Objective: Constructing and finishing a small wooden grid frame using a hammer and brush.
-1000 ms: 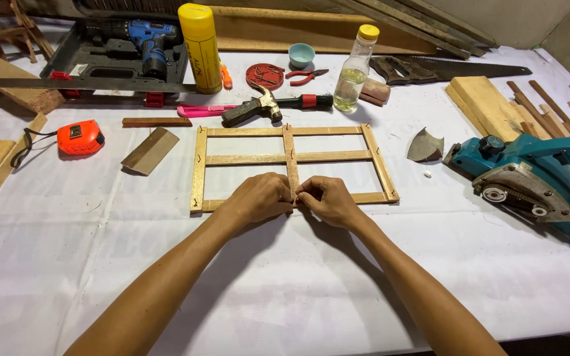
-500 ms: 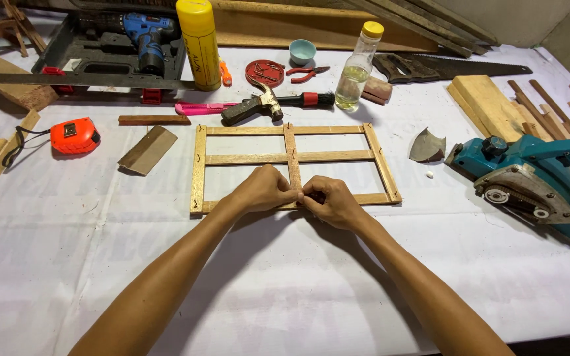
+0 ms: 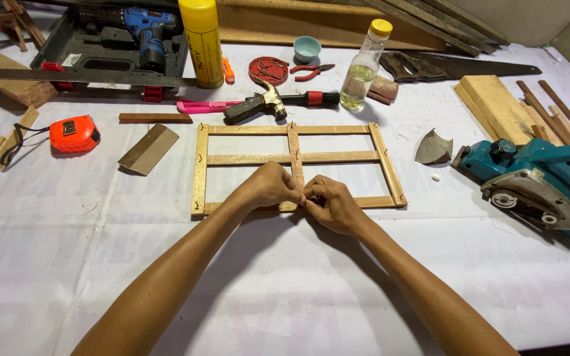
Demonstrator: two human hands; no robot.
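Wooden frame, a flat rectangle of thin slats with one long crossbar and an upright centre slat, lay on the white-covered table just below the hammer and the clear bottle. Both hands met at the foot of the centre slat, where it crosses the near rail, likely to keep that joint aligned. The left hand was curled nearly shut, fingertips pinching the slat's lower end; the right hand was likewise closed, pinching at the same joint, though whether it held something small I could not tell. Compared with half a second earlier, hands and frame sat in the same place, and the orange tape measure and teal power planer lay as before.
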